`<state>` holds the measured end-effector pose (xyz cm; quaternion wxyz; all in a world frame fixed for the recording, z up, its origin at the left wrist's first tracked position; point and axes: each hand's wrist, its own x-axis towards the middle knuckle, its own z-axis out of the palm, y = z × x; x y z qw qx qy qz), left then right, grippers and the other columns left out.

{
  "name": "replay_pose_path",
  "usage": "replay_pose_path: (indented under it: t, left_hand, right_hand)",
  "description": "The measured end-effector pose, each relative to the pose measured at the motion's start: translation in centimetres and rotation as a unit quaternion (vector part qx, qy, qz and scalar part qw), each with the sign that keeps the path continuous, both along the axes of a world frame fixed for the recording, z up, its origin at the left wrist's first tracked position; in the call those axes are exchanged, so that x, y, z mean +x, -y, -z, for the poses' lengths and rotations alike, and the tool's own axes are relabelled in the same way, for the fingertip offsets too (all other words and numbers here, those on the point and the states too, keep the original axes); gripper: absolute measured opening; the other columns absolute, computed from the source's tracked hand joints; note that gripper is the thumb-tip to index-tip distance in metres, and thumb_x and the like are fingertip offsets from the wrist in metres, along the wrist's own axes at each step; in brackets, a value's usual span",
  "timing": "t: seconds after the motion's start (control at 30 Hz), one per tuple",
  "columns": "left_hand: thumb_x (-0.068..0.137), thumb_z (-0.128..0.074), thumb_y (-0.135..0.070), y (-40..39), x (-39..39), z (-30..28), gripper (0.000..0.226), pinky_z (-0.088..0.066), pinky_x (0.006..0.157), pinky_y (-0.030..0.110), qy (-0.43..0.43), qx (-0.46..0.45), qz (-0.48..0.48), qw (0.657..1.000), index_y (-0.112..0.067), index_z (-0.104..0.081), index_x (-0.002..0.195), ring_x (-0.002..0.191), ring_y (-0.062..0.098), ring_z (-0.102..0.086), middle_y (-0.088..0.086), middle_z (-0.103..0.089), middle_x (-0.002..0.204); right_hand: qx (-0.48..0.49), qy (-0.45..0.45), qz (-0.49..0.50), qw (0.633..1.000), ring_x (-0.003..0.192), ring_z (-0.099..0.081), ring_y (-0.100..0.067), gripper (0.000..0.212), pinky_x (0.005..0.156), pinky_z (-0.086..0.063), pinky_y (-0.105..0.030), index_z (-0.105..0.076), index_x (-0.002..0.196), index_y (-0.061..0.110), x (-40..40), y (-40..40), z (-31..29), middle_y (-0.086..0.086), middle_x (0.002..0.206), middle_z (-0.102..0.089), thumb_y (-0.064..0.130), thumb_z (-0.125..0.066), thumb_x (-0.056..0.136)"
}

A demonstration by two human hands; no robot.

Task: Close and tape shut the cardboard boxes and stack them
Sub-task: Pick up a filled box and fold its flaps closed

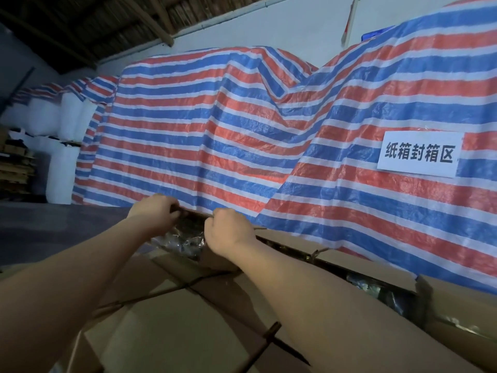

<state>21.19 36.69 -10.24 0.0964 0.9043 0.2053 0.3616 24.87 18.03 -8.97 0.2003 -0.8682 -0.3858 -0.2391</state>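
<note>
Head camera view, looking forward over two bare forearms that reach away from the viewer across a group of brown cardboard boxes [172, 327]. The left hand [154, 212] and the right hand [228, 232] sit close together at the far edge of an open cardboard box [215, 261]. Both have their fingers curled over and gripping that far flap edge; the left fingers [172, 208] wrap over the rim, and the right hand's knuckles face the camera. Between the hands, shiny crinkled plastic wrapping [185, 240] shows inside the open box. Nearer boxes fill the lower part of the view, with dark seams where their flaps meet. To the right, another box [336, 258] is partly open, with dark glossy contents showing in a long gap.

Behind the boxes rises a large tarpaulin [215, 130] in red, blue and white stripes, draped over tall piles. A white paper sign [419, 154] is fixed to it at the right, printed in bold black Chinese characters: 纸箱封箱区. At far left stand white sacks [63, 170]. A white wall [269, 28] and dark roof beams [80, 28] are above.
</note>
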Motion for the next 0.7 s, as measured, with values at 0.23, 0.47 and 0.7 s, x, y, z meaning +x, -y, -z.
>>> replay_pose_path:
  t: [0.23, 0.47, 0.7]
  left_hand:
    - [0.083, -0.069, -0.053, 2.0, -3.9, -2.3, 0.029, -0.058, 0.069, 0.038, 0.087, -0.125, 0.057, 0.987, -0.024, -0.066, 0.089, 0.076, 0.014, -0.064, -0.003, -0.067, 0.083]
    - [0.082, -0.077, -0.033, 6.3, -8.0, -8.1, 0.018, -0.054, 0.073, 0.033, 0.087, -0.227, 0.142, 0.959, -0.02, -0.07, 0.092, 0.088, 0.02, -0.065, 0.003, -0.07, 0.09]
    - [0.098, -0.054, -0.036, 10.5, -12.8, -13.1, 0.017, -0.048, 0.072, 0.023, 0.009, -0.254, 0.273, 0.928, -0.028, -0.067, 0.103, 0.093, 0.012, -0.063, -0.006, -0.067, 0.108]
  right_hand:
    - [0.029, -0.016, -0.003, 0.999, 0.061, -0.052, -0.014, 0.035, 0.049, -0.032, -0.025, -0.051, 0.071, 0.018, -3.9, 2.5, -4.7, 0.0, 0.07, -0.054, 0.03, -0.041, 0.103]
    - [0.106, -0.086, -0.018, 0.99, 0.062, -0.049, -0.015, 0.027, 0.05, -0.031, -0.026, -0.047, 0.069, 0.02, -7.3, 7.0, -9.2, 0.001, 0.069, -0.049, 0.026, -0.048, 0.096]
    - [0.141, -0.229, 0.015, 0.963, 0.083, -0.063, -0.031, 0.018, 0.07, -0.059, -0.041, -0.055, 0.089, 0.009, -8.8, 13.8, -14.4, -0.014, 0.091, -0.061, 0.021, -0.041, 0.091]
